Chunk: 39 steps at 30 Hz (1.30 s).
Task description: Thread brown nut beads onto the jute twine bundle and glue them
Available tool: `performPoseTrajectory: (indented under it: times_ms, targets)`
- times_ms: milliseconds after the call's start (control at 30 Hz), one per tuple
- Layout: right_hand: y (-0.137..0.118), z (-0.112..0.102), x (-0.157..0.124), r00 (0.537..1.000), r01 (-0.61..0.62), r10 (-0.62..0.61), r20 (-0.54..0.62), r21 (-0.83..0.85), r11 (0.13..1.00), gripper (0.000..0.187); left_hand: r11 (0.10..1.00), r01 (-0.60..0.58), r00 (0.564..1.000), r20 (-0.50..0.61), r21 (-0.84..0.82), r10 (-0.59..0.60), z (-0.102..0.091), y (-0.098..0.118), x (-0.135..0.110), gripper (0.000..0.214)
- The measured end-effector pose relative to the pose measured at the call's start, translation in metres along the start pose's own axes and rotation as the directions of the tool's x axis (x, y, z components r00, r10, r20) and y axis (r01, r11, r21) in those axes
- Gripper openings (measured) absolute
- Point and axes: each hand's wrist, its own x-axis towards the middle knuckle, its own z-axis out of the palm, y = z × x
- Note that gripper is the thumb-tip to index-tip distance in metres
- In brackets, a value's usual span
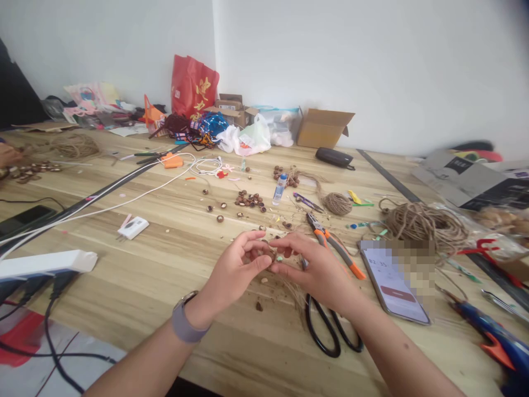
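My left hand (242, 260) and my right hand (308, 266) meet at mid-table, fingertips closed round a small brown nutshell (269, 255). Fingers hide most of it. A bit of pale green shows between the right fingertips, too small to name. Loose strands of twine (294, 289) trail under the hands. Black-handled scissors (322, 325) lie partly beneath my right hand, and orange-handled pliers (336, 245) rest just beyond it. Past the fingers, a pile of brown nutshells (250, 199) is scattered, some showing hollow insides. A small clear bottle with a blue cap (280, 190) stands behind them.
To the right are a phone (394, 286), a large twine coil (425, 225) and a blue tool (481, 328). A power strip (45, 267) and white charger (133, 227) sit left, with cables across. Bags, boxes and a red bag (192, 88) line the wall. Another person's hand (9, 155) shows far left.
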Motion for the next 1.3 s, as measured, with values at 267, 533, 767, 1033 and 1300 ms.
performPoseTrajectory:
  times_ms: [267, 533, 767, 1033, 1300]
  targets:
    - [-0.002, 0.004, 0.0, 0.999, 0.027, -0.023, -0.049, 0.082, 0.996, 0.013, 0.987, -0.036, 0.994, -0.1, 0.156, 0.052, 0.001, 0.001, 0.0, 0.034]
    - [0.001, 0.01, 0.001, 0.992, 0.057, -0.04, -0.123, 0.137, 0.989, 0.011, 0.998, 0.032, 0.983, -0.183, 0.059, -0.02, 0.003, -0.002, 0.001, 0.026]
    - [0.0, 0.013, 0.0, 0.986, 0.08, -0.059, -0.154, 0.136, 0.987, 0.012, 0.995, 0.066, 0.983, -0.167, -0.071, -0.077, 0.005, 0.002, 0.001, 0.026]
    - [-0.003, 0.016, -0.001, 0.987, 0.06, -0.045, -0.157, 0.092, 0.994, 0.009, 0.957, 0.11, 0.99, -0.05, -0.269, -0.128, 0.003, 0.001, 0.002, 0.024]
    - [-0.02, 0.024, -0.009, 0.987, 0.015, -0.03, -0.161, -0.091, 0.996, 0.027, 0.834, 0.231, 0.966, 0.019, -0.501, -0.257, 0.005, -0.002, 0.004, 0.032]
